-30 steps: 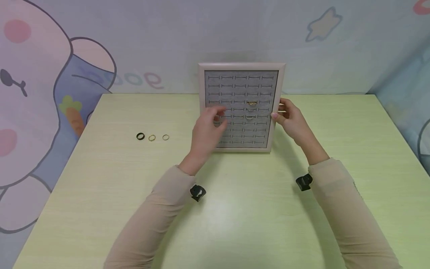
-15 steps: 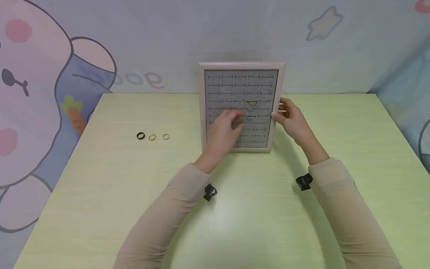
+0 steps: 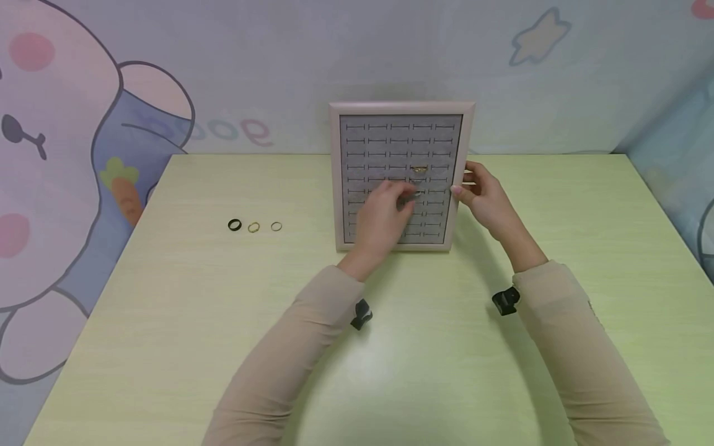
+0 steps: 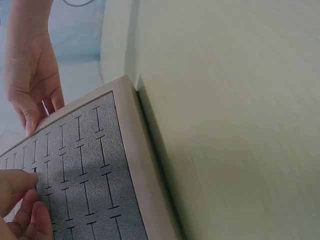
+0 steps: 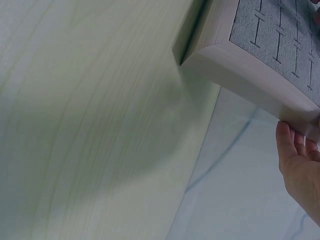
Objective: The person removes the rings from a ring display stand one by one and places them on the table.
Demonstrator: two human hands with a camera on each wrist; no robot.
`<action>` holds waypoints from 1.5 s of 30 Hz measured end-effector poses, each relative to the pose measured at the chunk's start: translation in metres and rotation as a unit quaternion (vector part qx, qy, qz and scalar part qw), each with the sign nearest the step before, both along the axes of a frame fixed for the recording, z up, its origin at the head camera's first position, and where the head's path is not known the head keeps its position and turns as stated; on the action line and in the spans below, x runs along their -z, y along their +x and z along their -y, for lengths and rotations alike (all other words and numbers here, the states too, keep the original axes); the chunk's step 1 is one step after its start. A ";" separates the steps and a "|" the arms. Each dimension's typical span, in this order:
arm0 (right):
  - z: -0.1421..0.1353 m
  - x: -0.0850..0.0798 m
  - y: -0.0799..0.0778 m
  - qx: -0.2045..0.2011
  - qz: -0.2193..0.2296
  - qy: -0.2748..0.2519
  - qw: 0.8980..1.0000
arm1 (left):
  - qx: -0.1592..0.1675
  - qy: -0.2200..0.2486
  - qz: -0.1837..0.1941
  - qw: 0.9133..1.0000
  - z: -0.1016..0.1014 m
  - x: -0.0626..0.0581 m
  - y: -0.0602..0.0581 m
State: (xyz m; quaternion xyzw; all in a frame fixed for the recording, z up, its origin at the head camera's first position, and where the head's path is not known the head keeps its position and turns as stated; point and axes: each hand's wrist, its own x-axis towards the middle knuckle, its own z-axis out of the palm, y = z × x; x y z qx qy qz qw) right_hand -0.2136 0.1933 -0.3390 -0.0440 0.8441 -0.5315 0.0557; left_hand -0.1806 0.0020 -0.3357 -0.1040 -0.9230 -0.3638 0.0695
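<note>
A ring display board [image 3: 379,155] with a pale wooden frame and grey slotted padding stands upright on the table. My left hand [image 3: 381,220] is at its front, thumb and fingertips pinching at a silver ring [image 3: 418,194] in a slot; the hand partly hides this ring. Just above sit a gold ring [image 3: 419,169] and another silver ring [image 3: 416,181]. My right hand [image 3: 484,196] grips the board's right edge, thumb in front and fingers behind. In the left wrist view, the left fingertips [image 4: 31,181] are close together at a slot.
On the left of the table [image 3: 223,322] lie a black ring [image 3: 235,230], a gold ring [image 3: 253,232] and a thin ring [image 3: 276,231], in a row. A cartoon-printed backdrop [image 3: 268,68] rises behind the table's back edge.
My left hand has moved rightward across the board to the lower silver ring, its thumb and fingertips drawing closer together. The right hand and the board have stayed in place.
</note>
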 end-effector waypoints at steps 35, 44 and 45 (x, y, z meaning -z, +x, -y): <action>-0.001 0.001 0.001 -0.001 0.002 0.000 1.000 | -0.013 -0.058 -0.008 0.998 -0.006 0.003 0.002; -0.002 0.000 0.002 0.000 0.003 0.002 1.000 | 0.015 0.010 0.027 0.999 -0.003 0.000 0.005; -0.002 0.000 0.002 0.000 0.003 0.002 1.000 | 0.013 0.020 0.026 0.999 -0.002 0.000 0.005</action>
